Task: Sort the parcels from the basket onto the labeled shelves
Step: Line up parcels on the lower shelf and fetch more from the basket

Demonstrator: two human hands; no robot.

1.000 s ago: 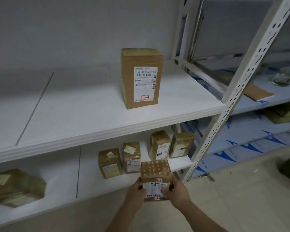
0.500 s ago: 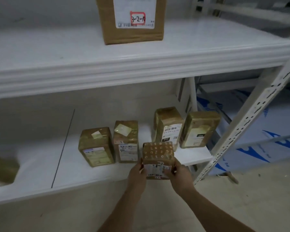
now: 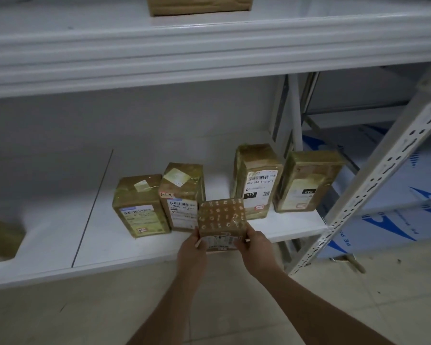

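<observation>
You hold a small brown cardboard parcel (image 3: 222, 224) between both hands: left hand (image 3: 192, 247) grips its left edge, right hand (image 3: 255, 244) its right edge, fingers curled round. Top face shows rows of pale ring marks under glossy tape; a white label is on the near face. It sits at the front edge of the lower white shelf (image 3: 125, 245), smooth, matte. Behind it stand four upright tape-wrapped boxy parcels: two left (image 3: 141, 205) (image 3: 182, 196), two right (image 3: 256, 181) (image 3: 307, 180). Perforated metal upright (image 3: 373, 170) at right. Larger carton (image 3: 199, 5) on the upper shelf.
</observation>
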